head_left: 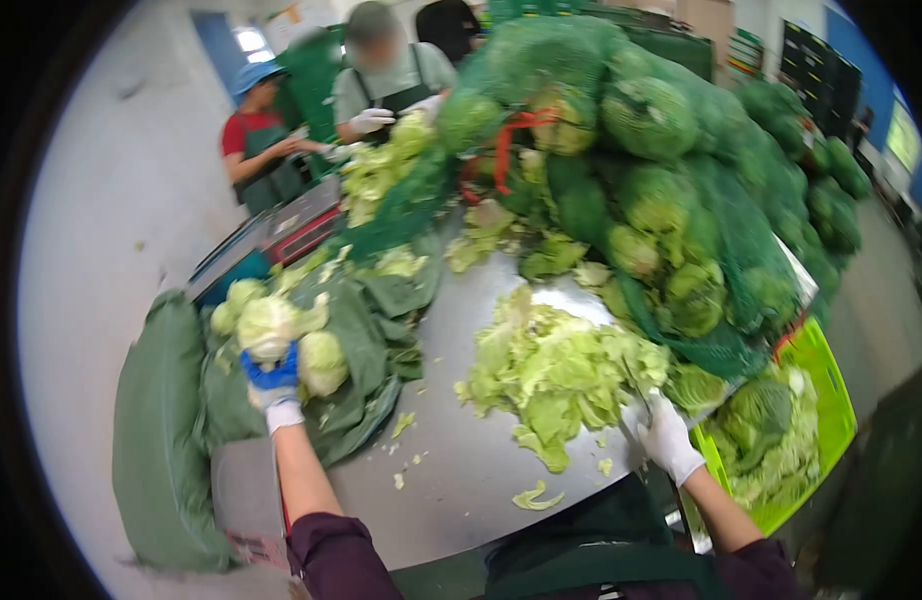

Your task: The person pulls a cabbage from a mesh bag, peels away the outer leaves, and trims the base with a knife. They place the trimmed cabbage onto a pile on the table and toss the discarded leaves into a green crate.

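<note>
Pale green cabbage head (266,325), nr left edge of steel surface (461,480), is clasped from its near side by left hand (273,388); grip of right hand (669,437), farther off, can't be told

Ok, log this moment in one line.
left hand: on cabbage in sack | right hand: at leaf pile, grip unclear | table: leaf scraps | crate: trimmings

Netted cabbage sacks (661,150) heap on the steel table (451,470), lime crate (836,395) beside.
</note>
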A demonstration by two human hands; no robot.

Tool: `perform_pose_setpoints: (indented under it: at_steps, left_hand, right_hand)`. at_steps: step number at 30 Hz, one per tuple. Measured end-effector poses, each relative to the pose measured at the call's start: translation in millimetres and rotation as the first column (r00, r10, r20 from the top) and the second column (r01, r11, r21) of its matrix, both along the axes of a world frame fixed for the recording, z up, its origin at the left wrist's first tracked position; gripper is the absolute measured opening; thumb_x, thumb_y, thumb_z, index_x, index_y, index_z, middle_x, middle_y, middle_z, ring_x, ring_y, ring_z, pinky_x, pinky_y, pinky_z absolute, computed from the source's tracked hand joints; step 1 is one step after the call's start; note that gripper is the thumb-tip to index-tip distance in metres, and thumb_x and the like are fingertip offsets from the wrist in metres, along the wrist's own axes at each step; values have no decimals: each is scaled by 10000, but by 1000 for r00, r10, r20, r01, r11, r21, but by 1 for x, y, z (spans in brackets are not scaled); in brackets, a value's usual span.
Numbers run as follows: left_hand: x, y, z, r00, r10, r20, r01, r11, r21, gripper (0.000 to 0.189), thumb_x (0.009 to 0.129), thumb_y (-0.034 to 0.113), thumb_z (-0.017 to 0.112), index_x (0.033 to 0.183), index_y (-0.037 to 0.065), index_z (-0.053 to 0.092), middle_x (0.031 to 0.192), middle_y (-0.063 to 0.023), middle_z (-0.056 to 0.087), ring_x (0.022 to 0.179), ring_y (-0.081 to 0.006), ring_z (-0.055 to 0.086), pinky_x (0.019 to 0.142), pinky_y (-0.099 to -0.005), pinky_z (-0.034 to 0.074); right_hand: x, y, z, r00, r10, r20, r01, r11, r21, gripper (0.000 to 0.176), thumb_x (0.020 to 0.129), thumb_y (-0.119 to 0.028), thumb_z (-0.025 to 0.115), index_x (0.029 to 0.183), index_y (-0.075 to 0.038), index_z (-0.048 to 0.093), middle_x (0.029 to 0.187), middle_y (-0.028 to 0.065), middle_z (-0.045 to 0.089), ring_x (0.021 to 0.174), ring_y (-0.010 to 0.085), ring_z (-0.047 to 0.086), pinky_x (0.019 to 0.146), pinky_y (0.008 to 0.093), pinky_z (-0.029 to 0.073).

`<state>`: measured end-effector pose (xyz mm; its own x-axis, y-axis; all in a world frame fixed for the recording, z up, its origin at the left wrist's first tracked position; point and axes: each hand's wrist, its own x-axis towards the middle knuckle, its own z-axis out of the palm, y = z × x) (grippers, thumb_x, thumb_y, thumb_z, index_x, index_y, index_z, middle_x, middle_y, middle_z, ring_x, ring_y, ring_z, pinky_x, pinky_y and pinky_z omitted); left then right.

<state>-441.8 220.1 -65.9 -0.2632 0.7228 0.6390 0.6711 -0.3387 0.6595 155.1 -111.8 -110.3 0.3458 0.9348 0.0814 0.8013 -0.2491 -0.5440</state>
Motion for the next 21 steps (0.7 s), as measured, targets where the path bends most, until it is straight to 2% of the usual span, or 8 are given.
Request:
perform_pose_setpoints:
  at_steps: [2, 4, 7, 8, 10, 13, 17, 21]
  left_hand:
    - [41, -2, 13, 895, -216, 391, 229, 973, 13, 737, 775, 293, 725, 1394, 159, 347, 1369, -165, 449, 1178, -261, 507, 983, -382, 440]
    - [87, -26, 38, 244, -326, 913, 431, 880, 199, 547, 949, 259, 526, 1437, 204, 284, 1404, -96, 432, 1280, -216, 411, 1033, -359, 379]
    - [232, -158, 35, 716, -396, 575, 671, 616, -412, 770, 871, 354, 628, 1484, 146, 211, 1463, -73, 332, 1335, -218, 331, 1097, -419, 277]
    - [261, -197, -2, 757, -636, -149, 593, 765, -252, 680, 807, 362, 686, 1387, 125, 422, 1425, -133, 374, 1359, -326, 283, 1134, -448, 201]
    - [309, -272, 1, 99, -871, -481, 488, 464, -739, 592, 753, 530, 661, 1312, 424, 497, 1486, -113, 303, 1373, -420, 203, 1082, -673, 39]
    - [325, -292, -68, 99, -844, -527, 642, 459, -614, 546, 766, 554, 627, 1290, 457, 509, 1508, -64, 276, 1380, -442, 171, 1074, -687, 37]
    - [346, -214, -64, 408, -428, -806, 444, 865, -234, 602, 747, 564, 642, 1303, 355, 543, 1471, -166, 298, 1392, -437, 160, 1084, -673, 58]
    - [358, -134, -35, 605, -642, -472, 521, 767, -375, 824, 658, 504, 741, 1387, 241, 460, 1492, -206, 255, 1376, -450, 195, 1105, -588, 168]
  right_hand:
    - [15, -5, 12, 999, 40, -20, -40, 999, 6, 405, 822, -120, 604, 1196, -8, 495, 970, 237, 581, 908, 399, 584, 764, 458, 479]
    - [27, -5, 35, 985, 111, -130, -90, 983, 159, 351, 837, -122, 603, 1166, -15, 548, 949, 213, 585, 891, 381, 581, 770, 427, 484]
    - [51, 1, 34, 986, 114, -122, -88, 975, 205, 395, 882, -216, 589, 1226, -29, 540, 1005, 229, 609, 928, 379, 601, 815, 398, 489]
    - [59, 5, 29, 989, 119, -93, -94, 966, 239, 421, 891, -247, 589, 1245, -27, 531, 1007, 239, 617, 922, 389, 605, 811, 403, 490]
    - [67, 10, 23, 990, 72, -122, -48, 981, 189, 482, 887, -279, 602, 1283, -25, 498, 992, 253, 621, 914, 403, 607, 803, 413, 491]
    - [77, 29, 32, 993, 13, -114, -15, 1000, -16, 607, 870, -339, 629, 1350, -27, 428, 948, 278, 628, 891, 424, 613, 788, 427, 495]
    - [74, 50, 27, 984, -13, -177, -37, 960, -276, 824, 798, -424, 697, 1394, 16, 338, 883, 292, 637, 844, 404, 640, 740, 422, 506]
    - [77, 73, 16, 940, -43, -338, -60, 955, -289, 883, 773, -434, 727, 1352, 105, 335, 687, 195, 641, 649, 301, 656, 610, 372, 515]
